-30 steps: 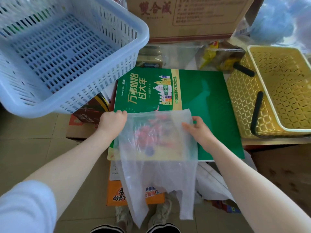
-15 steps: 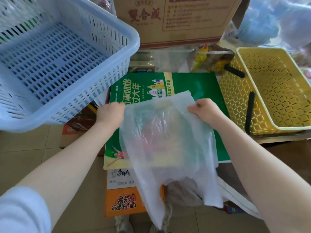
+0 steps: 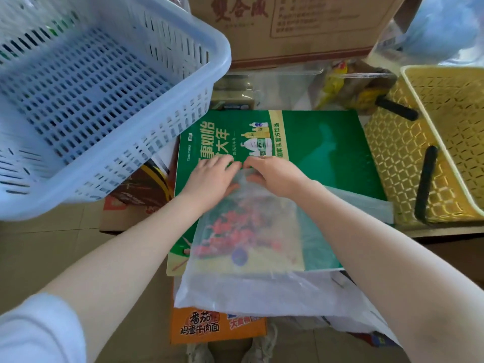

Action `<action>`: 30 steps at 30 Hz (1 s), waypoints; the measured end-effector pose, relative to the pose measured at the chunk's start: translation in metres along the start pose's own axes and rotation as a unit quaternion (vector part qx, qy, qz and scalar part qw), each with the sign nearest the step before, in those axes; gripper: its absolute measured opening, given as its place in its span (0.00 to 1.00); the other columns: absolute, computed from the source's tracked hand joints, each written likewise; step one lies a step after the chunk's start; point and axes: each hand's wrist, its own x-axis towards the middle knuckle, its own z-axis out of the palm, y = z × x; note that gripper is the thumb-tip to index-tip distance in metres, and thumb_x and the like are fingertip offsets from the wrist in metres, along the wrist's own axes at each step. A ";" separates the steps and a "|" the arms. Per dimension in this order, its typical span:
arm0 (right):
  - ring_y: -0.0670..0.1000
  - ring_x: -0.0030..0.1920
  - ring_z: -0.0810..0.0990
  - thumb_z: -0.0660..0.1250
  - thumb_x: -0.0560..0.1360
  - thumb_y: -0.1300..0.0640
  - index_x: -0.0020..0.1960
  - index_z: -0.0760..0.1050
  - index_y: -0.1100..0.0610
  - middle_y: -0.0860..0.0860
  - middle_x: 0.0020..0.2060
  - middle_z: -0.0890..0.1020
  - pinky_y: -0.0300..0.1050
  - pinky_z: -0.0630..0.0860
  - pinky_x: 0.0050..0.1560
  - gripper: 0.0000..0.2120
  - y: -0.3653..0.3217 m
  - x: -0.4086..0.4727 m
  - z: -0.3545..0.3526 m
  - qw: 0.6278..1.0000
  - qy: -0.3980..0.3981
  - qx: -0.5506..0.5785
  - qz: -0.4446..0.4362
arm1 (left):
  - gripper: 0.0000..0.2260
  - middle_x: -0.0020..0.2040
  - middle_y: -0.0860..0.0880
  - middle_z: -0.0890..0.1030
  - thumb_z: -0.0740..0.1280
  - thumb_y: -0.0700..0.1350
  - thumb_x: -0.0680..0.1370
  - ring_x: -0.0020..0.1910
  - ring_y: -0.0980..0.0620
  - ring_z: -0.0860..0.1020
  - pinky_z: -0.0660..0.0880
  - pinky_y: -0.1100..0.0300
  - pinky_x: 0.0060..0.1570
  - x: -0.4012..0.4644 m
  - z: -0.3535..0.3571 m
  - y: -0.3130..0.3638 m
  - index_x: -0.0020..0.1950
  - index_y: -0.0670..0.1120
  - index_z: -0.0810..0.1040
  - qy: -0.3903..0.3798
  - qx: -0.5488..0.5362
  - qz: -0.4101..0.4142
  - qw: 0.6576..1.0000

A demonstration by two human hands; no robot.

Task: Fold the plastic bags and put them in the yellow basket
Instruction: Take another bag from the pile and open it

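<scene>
A translucent white plastic bag (image 3: 248, 231) lies on a green printed board (image 3: 322, 153), its lower part hanging over the board's near edge. My left hand (image 3: 209, 176) and my right hand (image 3: 275, 174) meet at the bag's top edge and both pinch it, fingertips almost touching. The film covers part of my left thumb. Part of the bag spreads right under my right forearm. The yellow basket (image 3: 392, 158) stands right of the board, tilted, with black handles and nothing visible inside.
A large pale blue basket (image 3: 104, 100) sits high on the left. Behind the board stand a brown cardboard box (image 3: 288, 27) and clear packaging. Below the board are an orange noodle carton (image 3: 217, 328), more white plastic and my shoes on a tiled floor.
My hands, which held the bag's top corners wide apart and lifted, have come together at the middle of the board. The bag has dropped from hanging to lying on the board.
</scene>
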 end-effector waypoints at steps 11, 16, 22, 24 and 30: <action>0.52 0.40 0.72 0.72 0.69 0.58 0.42 0.74 0.53 0.49 0.39 0.74 0.38 0.66 0.38 0.07 0.026 -0.058 0.002 0.984 -0.112 0.115 0.083 | 0.12 0.41 0.50 0.70 0.58 0.52 0.79 0.39 0.49 0.71 0.63 0.57 0.33 -0.020 0.002 -0.026 0.41 0.47 0.66 -0.058 -0.121 0.012 0.991; 0.55 0.44 0.73 0.71 0.70 0.60 0.42 0.76 0.60 0.54 0.43 0.74 0.47 0.70 0.48 0.06 0.027 -0.067 0.006 0.982 -0.138 0.109 0.063 | 0.18 0.28 0.50 0.68 0.59 0.55 0.79 0.28 0.51 0.67 0.58 0.56 0.28 -0.042 -0.003 -0.038 0.32 0.49 0.61 -0.128 -0.140 0.017 0.982; 0.53 0.40 0.72 0.65 0.74 0.59 0.45 0.73 0.54 0.49 0.39 0.76 0.47 0.69 0.43 0.02 0.029 -0.090 0.016 0.984 -0.123 0.077 0.103 | 0.20 0.28 0.48 0.66 0.65 0.54 0.76 0.30 0.48 0.67 0.59 0.56 0.32 -0.063 0.002 -0.045 0.30 0.47 0.61 -0.125 -0.216 0.041 0.968; 0.54 0.39 0.72 0.62 0.77 0.59 0.46 0.74 0.58 0.52 0.38 0.77 0.46 0.67 0.41 0.04 0.027 -0.090 0.012 0.982 -0.114 0.096 0.111 | 0.22 0.27 0.48 0.65 0.67 0.53 0.74 0.30 0.48 0.66 0.60 0.55 0.33 -0.067 0.005 -0.048 0.28 0.46 0.60 -0.095 -0.240 0.018 0.966; 0.56 0.37 0.72 0.53 0.80 0.47 0.39 0.70 0.60 0.54 0.33 0.74 0.49 0.68 0.39 0.20 0.031 -0.095 0.000 0.978 -0.116 0.027 0.171 | 0.26 0.25 0.45 0.65 0.64 0.57 0.74 0.29 0.44 0.69 0.67 0.52 0.35 -0.067 0.006 -0.059 0.23 0.44 0.60 -0.033 -0.153 -0.039 0.987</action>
